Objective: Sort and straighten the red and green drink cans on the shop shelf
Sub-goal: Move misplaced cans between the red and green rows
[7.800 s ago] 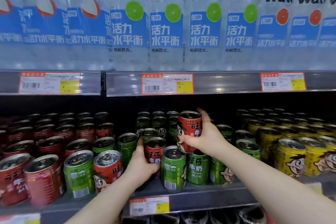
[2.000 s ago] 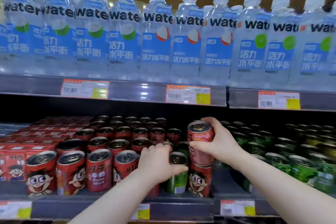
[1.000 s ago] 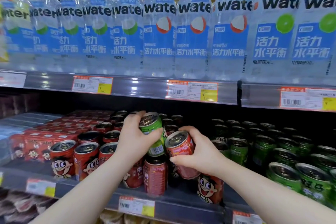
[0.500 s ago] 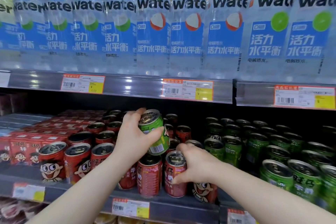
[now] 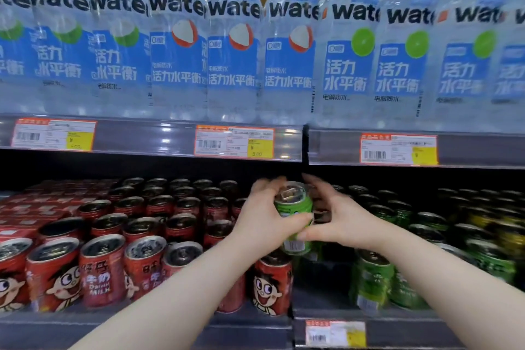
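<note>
The left hand [image 5: 264,219] has its grip wrapped round a green can [image 5: 295,204], thumb across the front and fingers up by the rim. It's holding the can in the air, tilted a bit, over the front of the shelf [image 5: 250,329]. The right hand [image 5: 343,221] is on the same can from the other side, grip curled round it with the thumb low and the fingers behind the top. Just below stands a red can with the cartoon face [image 5: 271,287]. More red cans [image 5: 102,270] fill the shelf to the left, and green cans [image 5: 372,281] stand to the right. Red cartons [image 5: 34,202] sit far left. Water bottles [image 5: 233,51] line the shelf above, with price tags [image 5: 234,140] along its edge.
</note>
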{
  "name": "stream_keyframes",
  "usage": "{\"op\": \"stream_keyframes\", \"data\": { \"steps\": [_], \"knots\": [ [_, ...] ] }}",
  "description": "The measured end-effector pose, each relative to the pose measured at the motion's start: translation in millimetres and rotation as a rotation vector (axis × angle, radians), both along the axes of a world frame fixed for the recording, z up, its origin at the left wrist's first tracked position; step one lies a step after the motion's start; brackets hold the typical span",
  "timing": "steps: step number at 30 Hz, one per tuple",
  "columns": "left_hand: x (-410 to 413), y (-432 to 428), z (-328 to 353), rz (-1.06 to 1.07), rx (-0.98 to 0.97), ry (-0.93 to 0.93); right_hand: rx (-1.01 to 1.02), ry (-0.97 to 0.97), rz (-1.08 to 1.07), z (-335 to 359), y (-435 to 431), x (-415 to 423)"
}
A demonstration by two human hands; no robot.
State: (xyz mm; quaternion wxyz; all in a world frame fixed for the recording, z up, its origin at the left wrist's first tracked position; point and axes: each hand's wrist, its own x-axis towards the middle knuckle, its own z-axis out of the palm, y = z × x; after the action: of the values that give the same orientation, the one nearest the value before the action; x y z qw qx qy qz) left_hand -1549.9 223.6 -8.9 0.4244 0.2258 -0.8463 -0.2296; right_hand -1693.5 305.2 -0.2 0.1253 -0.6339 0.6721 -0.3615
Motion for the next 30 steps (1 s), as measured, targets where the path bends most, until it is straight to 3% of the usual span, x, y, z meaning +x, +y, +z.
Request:
{"op": "stream_keyframes", "data": {
  "steps": [4, 8, 12, 18, 25, 30],
  "knots": [
    [-29.9, 12.2, -9.4, -0.110, 0.086, -0.094, -0.007, 0.129, -0.042, -2.6, 16.0, -13.2],
    [-36.2, 10.3, -16.0, -0.142, 0.047, -0.243, 0.024, 0.137, -0.114, -10.9, 19.3, -24.0],
    [-16.7, -2.9, -26.7, -0.049, -0.006, -0.361, 0.107, 0.208, -0.145, -18.4, 12.5, -28.2],
    [10.7, -10.9, -41.3, 0.127, -0.151, -0.691, 0.356, 0.358, -0.209, -30.0, 4.7, -34.3],
    [12.8, -12.5, -45.7, 0.116, -0.160, -0.723, 0.597, 0.583, -0.342, -30.9, -2.6, -37.6],
    [14.1, -14.1, -48.2, 0.102, -0.094, -0.702, 0.611, 0.564, -0.352, -22.1, -9.1, -37.0]
  ]
}}
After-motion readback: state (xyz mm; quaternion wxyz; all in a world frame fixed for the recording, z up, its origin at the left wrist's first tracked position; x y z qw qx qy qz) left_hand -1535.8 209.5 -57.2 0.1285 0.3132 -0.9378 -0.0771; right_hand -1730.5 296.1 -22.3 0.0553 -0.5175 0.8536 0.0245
